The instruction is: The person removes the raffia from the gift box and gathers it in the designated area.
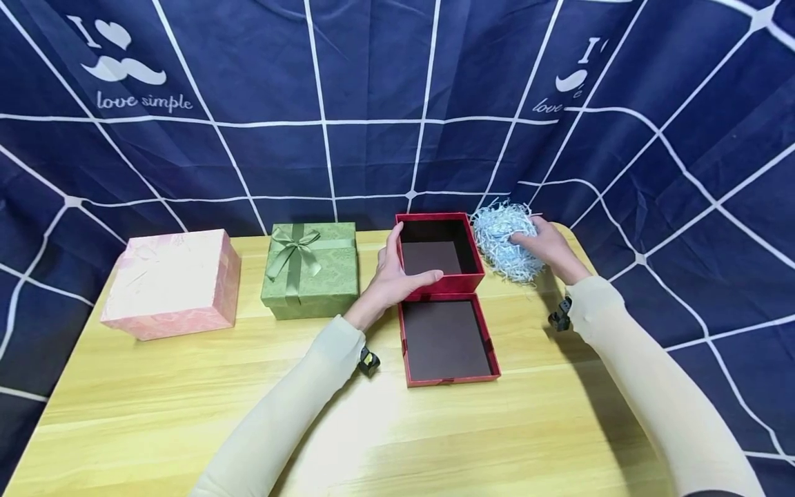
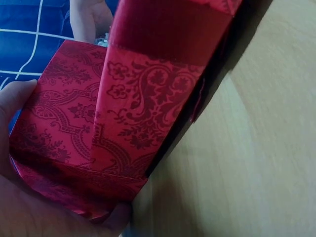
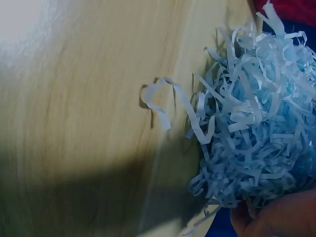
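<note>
My left hand (image 1: 395,275) holds an open red gift box (image 1: 466,281) at its left side and front. The left wrist view shows that box's patterned red wall (image 2: 59,113) against the palm, with digits at two edges. To the right, my right hand (image 1: 548,246) grips a pile of pale blue shredded paper (image 1: 503,238), its thumb pressed into the strands. Part of that hand (image 3: 281,217) appears low in the right wrist view; the other fingertips are hidden in or behind the paper. Inside the box, the dark bottom shows.
A red lid (image 1: 447,339) lies inner side up in front of the box. Farther left stand a green gift box (image 1: 317,276) with a bow and a pink box (image 1: 174,283). Behind the wooden table (image 1: 348,428) hangs a dark blue curtain (image 1: 373,159) with white lines.
</note>
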A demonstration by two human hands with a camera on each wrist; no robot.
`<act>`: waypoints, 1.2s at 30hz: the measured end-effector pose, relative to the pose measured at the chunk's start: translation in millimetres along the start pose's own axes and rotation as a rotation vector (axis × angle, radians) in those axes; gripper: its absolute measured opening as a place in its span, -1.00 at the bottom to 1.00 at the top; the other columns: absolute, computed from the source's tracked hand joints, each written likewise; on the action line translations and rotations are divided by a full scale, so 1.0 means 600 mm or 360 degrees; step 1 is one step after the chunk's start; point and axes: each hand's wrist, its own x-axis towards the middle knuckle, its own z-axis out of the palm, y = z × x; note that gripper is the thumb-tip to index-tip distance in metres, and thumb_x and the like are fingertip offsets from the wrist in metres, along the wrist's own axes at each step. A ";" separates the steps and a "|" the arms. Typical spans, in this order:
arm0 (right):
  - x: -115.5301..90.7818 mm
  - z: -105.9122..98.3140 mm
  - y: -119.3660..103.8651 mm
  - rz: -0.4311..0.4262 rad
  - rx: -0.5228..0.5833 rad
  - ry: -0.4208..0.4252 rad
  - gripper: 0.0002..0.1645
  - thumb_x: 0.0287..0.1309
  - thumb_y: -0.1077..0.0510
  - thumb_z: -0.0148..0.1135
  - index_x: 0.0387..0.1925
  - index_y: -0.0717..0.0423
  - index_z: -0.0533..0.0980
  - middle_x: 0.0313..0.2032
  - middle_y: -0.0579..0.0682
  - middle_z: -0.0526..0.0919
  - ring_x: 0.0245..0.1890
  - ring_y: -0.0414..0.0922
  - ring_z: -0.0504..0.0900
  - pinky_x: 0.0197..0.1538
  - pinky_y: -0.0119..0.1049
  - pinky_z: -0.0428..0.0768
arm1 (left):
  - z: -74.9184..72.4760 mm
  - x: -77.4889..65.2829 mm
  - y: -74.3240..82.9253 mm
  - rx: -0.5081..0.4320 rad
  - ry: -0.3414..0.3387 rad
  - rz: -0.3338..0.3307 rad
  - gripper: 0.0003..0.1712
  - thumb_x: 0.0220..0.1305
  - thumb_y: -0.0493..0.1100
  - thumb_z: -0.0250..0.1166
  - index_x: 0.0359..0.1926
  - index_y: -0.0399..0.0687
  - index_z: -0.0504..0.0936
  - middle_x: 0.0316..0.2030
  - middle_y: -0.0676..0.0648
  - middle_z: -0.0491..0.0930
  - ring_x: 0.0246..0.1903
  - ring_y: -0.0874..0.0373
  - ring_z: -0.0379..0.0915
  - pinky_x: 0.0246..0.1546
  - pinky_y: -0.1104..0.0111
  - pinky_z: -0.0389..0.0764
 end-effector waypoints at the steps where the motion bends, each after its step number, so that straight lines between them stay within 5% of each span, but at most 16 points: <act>1: -0.001 0.001 0.001 0.0009 0.0016 0.0001 -0.20 0.52 0.02 0.25 0.53 0.39 0.24 0.36 0.36 0.40 0.25 0.18 0.39 0.29 -0.03 0.39 | 0.001 -0.001 0.000 -0.0004 0.0000 0.0004 0.48 0.08 0.16 0.72 0.76 0.54 -0.15 0.67 -0.15 -0.01 0.60 -0.06 0.01 0.52 -0.13 0.25; 10: -0.011 0.009 0.005 0.0036 0.0010 -0.0001 0.15 0.50 -0.03 0.32 0.69 0.41 -0.14 0.64 0.46 -0.01 0.60 0.32 0.06 0.59 0.25 0.11 | 0.013 -0.002 -0.025 0.0043 0.0048 0.0067 0.50 0.05 0.29 0.69 0.78 0.53 -0.17 0.68 -0.10 0.03 0.59 -0.06 0.05 0.48 -0.20 0.29; 21: -0.039 0.007 -0.008 -0.0080 0.0007 0.0074 0.13 0.47 0.01 0.34 0.70 0.36 -0.10 0.58 0.55 0.05 0.59 0.39 0.07 0.56 0.30 0.11 | 0.019 -0.028 -0.008 -0.0063 0.0158 0.0023 0.48 0.19 0.20 0.57 0.80 0.11 -0.28 0.74 -0.10 -0.11 0.66 -0.05 -0.09 0.58 -0.15 0.11; 28: -0.064 0.000 -0.009 -0.0103 0.0048 0.0175 0.01 0.51 -0.01 0.30 0.67 0.36 0.04 0.57 0.53 0.13 0.58 0.40 0.11 0.54 0.33 0.17 | 0.019 -0.031 -0.001 0.0031 0.0222 0.0129 0.42 0.23 0.35 0.50 0.80 0.18 -0.24 0.73 -0.07 -0.07 0.65 -0.02 -0.05 0.55 -0.14 0.19; 36: -0.087 0.000 -0.026 -0.0144 0.0102 0.0257 -0.03 0.51 -0.07 0.30 0.66 0.32 0.13 0.59 0.44 0.11 0.56 0.41 0.14 0.53 0.32 0.17 | 0.001 -0.053 0.029 0.0032 0.0229 0.0120 0.41 0.26 0.28 0.52 0.79 0.31 -0.30 0.74 0.02 -0.13 0.67 -0.04 -0.07 0.54 -0.25 0.14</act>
